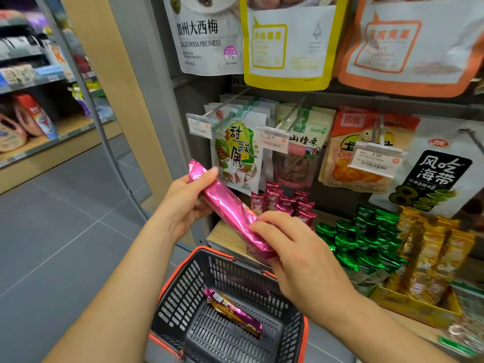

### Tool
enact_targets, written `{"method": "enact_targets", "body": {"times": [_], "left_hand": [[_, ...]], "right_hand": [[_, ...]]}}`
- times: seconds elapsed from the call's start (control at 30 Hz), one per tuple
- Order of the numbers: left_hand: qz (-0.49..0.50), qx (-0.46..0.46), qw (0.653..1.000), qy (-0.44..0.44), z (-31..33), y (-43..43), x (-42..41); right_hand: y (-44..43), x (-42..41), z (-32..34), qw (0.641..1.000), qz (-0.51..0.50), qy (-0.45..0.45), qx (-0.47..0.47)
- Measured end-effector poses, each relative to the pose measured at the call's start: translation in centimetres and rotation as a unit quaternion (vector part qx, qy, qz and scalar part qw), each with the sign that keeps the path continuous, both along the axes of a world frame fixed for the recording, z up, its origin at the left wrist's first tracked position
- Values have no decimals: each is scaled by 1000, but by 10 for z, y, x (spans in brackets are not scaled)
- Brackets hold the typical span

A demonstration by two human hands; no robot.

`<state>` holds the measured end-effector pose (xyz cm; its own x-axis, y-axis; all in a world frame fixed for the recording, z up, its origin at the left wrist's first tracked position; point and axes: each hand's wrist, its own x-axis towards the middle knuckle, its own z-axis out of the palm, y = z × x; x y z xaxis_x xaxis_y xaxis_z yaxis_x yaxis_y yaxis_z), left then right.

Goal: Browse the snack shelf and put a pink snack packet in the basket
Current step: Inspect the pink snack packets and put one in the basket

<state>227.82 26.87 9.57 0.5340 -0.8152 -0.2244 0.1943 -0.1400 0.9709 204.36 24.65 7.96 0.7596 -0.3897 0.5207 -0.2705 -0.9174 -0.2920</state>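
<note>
The floor (60, 218) is laid with large grey tiles whose thin pale joints run diagonally across the view. A light wooden pillar (104, 61) edged with a grey metal upright (157, 100) stands at the left end of the dark-backed display, whose lowest board is a pale wooden shelf (222, 235). Further left, across the aisle, a blurred wood-fronted gondola (39, 142) carries bottles and packets under even, soft indoor light.

Shop, price tags (272, 139), hanging snack bags (237, 153)
</note>
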Motion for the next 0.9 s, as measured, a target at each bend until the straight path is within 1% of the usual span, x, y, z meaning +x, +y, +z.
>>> {"method": "enact_targets", "body": {"times": [0.03,0.07,0.1,0.13,0.2,0.27,0.3,0.33,0.4,0.47,0.53,0.6,0.63,0.7,0.77,0.8,0.87,0.9], "left_hand": [[0,-21,1000,6,0,0,0],[-3,-40,999,12,0,1,2],[-8,-59,998,20,0,2,3],[-13,-77,997,29,1,2,3],[-19,-107,993,49,1,4,4],[-22,-135,988,74,2,5,4],[-26,-143,986,82,1,5,5],[-33,-143,985,87,1,5,5],[-40,-127,987,90,0,3,3],[-27,-102,991,82,-2,0,0],[-3,-58,998,37,-2,-3,-1],[9,-1,1000,-28,-3,-3,-1],[13,13,999,-47,-4,-3,0],[31,8,998,-54,-5,-3,2],[54,-8,997,-52,-5,-2,4],[62,-16,997,-50,-4,-2,5],[67,-33,996,-48,-4,0,6],[65,-41,996,-47,-4,1,7]], "right_hand": [[-1,-1,-1,999,11,9,41],[-3,-3,-2,994,23,12,103],[-3,-5,-1,982,37,13,183],[-4,-6,0,964,49,7,262],[-5,-5,-1,920,63,-20,387],[-6,-2,-2,874,49,-58,481],[-6,-1,-3,860,32,-69,505],[-7,0,-3,858,12,-71,509],[-8,0,-5,878,-26,-46,475],[-9,-1,-7,899,-56,-26,434],[-8,-2,-7,921,-85,-16,380],[-9,-3,-8,933,-106,-3,343],[-9,-3,-8,935,-109,2,336],[-11,-4,-10,935,-99,3,341],[-14,-5,-12,921,-57,-4,386],[-14,-4,-12,904,-26,-9,427],[-14,-4,-13,855,29,-23,517],[-13,-3,-14,825,48,-39,562]]}}
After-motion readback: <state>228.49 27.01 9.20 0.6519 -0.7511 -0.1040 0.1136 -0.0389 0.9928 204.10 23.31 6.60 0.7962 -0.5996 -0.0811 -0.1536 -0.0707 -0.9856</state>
